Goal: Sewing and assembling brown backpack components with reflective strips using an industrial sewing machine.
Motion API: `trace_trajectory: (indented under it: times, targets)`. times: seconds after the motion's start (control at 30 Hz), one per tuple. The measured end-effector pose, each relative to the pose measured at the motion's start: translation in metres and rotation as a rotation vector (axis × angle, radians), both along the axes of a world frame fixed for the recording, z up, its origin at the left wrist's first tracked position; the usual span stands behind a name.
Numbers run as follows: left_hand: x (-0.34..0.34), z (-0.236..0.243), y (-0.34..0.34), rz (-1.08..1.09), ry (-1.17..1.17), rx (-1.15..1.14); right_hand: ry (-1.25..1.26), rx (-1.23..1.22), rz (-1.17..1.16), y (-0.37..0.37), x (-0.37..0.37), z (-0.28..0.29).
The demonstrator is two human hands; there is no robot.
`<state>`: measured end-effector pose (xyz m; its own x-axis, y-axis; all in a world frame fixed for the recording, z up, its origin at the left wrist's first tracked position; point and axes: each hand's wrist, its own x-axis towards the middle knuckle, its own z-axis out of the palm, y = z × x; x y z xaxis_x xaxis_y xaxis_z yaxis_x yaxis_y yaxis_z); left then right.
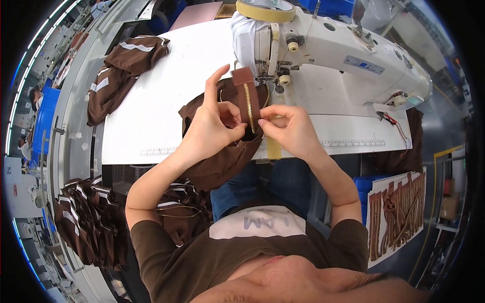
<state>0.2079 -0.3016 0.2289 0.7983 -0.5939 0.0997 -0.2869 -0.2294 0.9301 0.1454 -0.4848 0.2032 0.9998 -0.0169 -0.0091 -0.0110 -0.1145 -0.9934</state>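
Note:
A brown zipper (248, 101) with gold teeth stands out lengthwise over a brown fabric piece (214, 161) near the sewing machine's needle area. Its far end has a folded brown tab. My left hand (212, 118) pinches at the zipper's near end with thumb and curled fingers, while its index finger points up and away. From the other side, my right hand (290, 129) pinches the zipper's right edge between thumb and fingertips. The fabric hangs over the table's front edge toward my lap. Exactly what lies between the left fingertips is partly hidden.
A white sewing machine (333, 55) with a tape roll (266, 9) on top stands beyond my hands. Brown fabric pieces (129, 63) lie at the table's left. A brown stack (91, 222) sits lower left. Zipper strips (399, 212) hang on a board at the right.

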Motion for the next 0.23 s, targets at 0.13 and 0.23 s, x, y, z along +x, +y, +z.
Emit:
trace_trajectory:
  times: [0.13, 0.23]
  targets:
    - [0.0024, 0.0039, 0.0011, 0.010, 0.165, -0.062, -0.001, 0.031, 0.062, -0.0051, 0.0028, -0.0023]
    - [0.0013, 0.0063, 0.0014, 0.013, 0.202, -0.074, 0.002, 0.010, 0.047, -0.0049, 0.0026, -0.0010]
